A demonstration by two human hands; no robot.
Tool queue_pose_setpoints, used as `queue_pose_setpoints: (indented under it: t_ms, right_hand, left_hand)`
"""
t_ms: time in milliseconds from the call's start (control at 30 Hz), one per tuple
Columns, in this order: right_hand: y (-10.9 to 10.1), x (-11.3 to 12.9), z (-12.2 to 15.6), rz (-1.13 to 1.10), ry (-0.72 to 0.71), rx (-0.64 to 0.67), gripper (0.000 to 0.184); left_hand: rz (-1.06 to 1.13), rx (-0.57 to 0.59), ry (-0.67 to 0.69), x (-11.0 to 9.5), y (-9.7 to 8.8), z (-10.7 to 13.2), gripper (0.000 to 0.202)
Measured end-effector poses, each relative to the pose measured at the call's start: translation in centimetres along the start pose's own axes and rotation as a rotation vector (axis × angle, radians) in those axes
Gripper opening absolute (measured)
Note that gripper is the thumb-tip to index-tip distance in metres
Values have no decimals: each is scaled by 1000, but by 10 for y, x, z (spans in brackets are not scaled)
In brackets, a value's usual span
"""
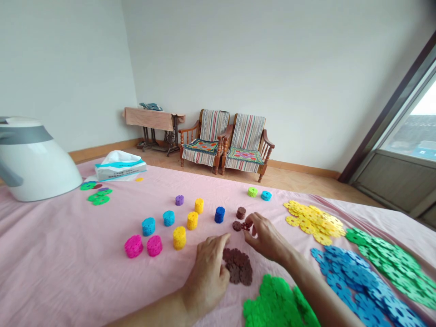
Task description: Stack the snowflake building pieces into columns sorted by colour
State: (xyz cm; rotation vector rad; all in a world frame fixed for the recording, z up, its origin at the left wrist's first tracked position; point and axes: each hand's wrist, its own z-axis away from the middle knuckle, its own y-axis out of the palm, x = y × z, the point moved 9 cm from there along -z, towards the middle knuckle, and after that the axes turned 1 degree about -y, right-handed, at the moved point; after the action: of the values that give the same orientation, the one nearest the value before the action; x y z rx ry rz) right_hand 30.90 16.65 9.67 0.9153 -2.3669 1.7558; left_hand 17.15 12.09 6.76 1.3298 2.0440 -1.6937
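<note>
My right hand (267,236) pinches a brown snowflake disc (245,226) between thumb and fingertips. The held disc is right beside a low brown stack (236,225), and a taller brown stack (241,212) stands just behind. My left hand (209,268) rests at the left edge of a loose pile of brown discs (238,268), its thumb and index finger apart; whether it touches a disc I cannot tell. To the left stand a dark blue stack (220,215), yellow stacks (179,238), light blue stacks (148,226), pink stacks (134,246) and a purple stack (179,200).
Loose piles of bright green (279,304), blue (361,281), darker green (391,261) and yellow discs (313,221) lie on the right of the pink cloth (85,254). A white kettle (44,159) and tissue pack (121,168) stand at left. Two wooden chairs (245,141) are beyond.
</note>
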Motion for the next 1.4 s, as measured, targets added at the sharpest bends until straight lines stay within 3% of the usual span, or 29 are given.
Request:
queue_pose_setpoints:
  t_ms: [300,800,1067,1133,1267,1400]
  right_hand:
    - [9,10,-14,-12,5,-54,23]
    - [22,14,-24,149,-26,31,9]
    - [1,17,-15,75,-9,-13,17]
    - [-4,18,-7,29,7,46,16]
    - [3,33,16,-201,-34,332,23]
    - [3,43,25,-304,-50,394,35]
  left_hand:
    - [-7,17,-19,1,1,-1,70]
    - [-3,33,-42,0,-1,-1,75]
    - [-2,37,-36,1,0,-1,74]
    - [12,34,-34,1,0,-1,74]
    - [47,9,-31,2,0,0,75]
    - [63,-14,-18,3,-1,0,75]
